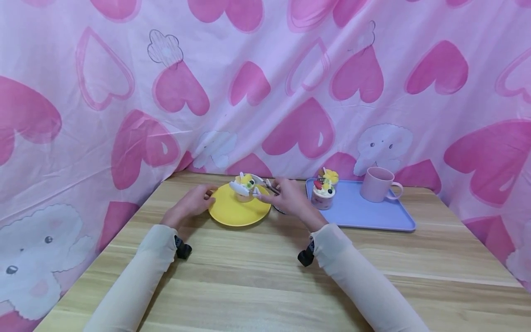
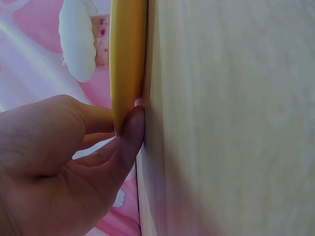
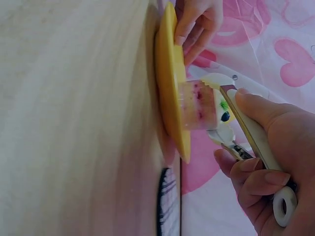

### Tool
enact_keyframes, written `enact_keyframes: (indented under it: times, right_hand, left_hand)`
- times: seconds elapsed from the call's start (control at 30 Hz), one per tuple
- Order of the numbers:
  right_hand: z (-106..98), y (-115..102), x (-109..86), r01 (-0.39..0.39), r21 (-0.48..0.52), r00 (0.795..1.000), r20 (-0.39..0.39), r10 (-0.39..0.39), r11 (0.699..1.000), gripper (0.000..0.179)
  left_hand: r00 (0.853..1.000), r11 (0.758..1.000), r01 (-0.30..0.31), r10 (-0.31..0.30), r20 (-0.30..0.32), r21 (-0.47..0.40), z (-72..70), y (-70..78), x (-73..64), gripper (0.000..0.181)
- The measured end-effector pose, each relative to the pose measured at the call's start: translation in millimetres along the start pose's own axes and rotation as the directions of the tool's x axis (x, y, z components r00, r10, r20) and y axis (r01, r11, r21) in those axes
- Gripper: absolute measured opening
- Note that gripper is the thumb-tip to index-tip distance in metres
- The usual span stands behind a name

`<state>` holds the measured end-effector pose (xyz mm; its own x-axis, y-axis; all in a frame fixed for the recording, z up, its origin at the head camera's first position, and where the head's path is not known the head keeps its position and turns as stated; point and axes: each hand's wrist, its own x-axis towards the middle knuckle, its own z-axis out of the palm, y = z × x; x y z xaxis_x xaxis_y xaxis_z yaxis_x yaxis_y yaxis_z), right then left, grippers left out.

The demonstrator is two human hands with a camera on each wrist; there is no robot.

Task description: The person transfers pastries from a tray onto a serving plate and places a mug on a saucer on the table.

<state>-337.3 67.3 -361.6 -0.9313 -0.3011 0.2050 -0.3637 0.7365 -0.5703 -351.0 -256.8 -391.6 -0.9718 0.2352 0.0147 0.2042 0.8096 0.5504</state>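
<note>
My left hand (image 1: 191, 203) pinches the near left rim of a yellow plate (image 1: 238, 216), thumb below and fingers above, as the left wrist view shows. On the plate stands a small clear dessert cup (image 3: 197, 104) with pink and cream layers, topped with cream, a blueberry and yellow fruit. In my right hand (image 1: 288, 198) is a pair of tongs (image 3: 253, 130) with white handles, held between thumb and fingers. White scalloped tong ends (image 2: 77, 42) lie on either side of the cup's top.
Right of the plate, a lavender tray (image 1: 369, 219) holds a second dessert cup (image 1: 322, 197) and a pink mug (image 1: 377, 185). A dark-rimmed plaid round piece (image 3: 169, 204) lies beside the plate, partly hidden by my right hand. A pink heart-print curtain (image 1: 249, 115) hangs behind the wooden table (image 1: 249, 276).
</note>
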Motion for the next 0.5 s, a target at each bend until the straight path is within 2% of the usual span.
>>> enact_keyframes:
  times: [0.23,0.37,0.4,0.5]
  right_hand:
    - [15,4,-0.7,-0.003,0.049,0.999,-0.035,0.005,0.999,0.046]
    - [23,5,-0.7,0.001,0.109,0.999,-0.038,0.003,0.994,0.053]
    - [29,15,3.9,0.032,0.128,0.999,-0.041,-0.027,0.991,0.054]
    - [32,16,2.6,0.038,0.137,0.999,-0.041,-0.032,0.990,0.058]
  left_hand:
    - [1.000,1.000,0.016,-0.016,0.014,-0.002,-0.9,1.3,0.5,0.051]
    - [0.999,0.999,0.039,-0.039,0.026,-0.014,-0.9,1.5,0.2,0.052]
    - [0.999,0.999,0.045,-0.044,0.029,-0.019,-0.5,1.4,0.3,0.052]
    - [0.998,0.998,0.059,-0.058,0.033,-0.032,-0.1,1.5,0.0,0.053]
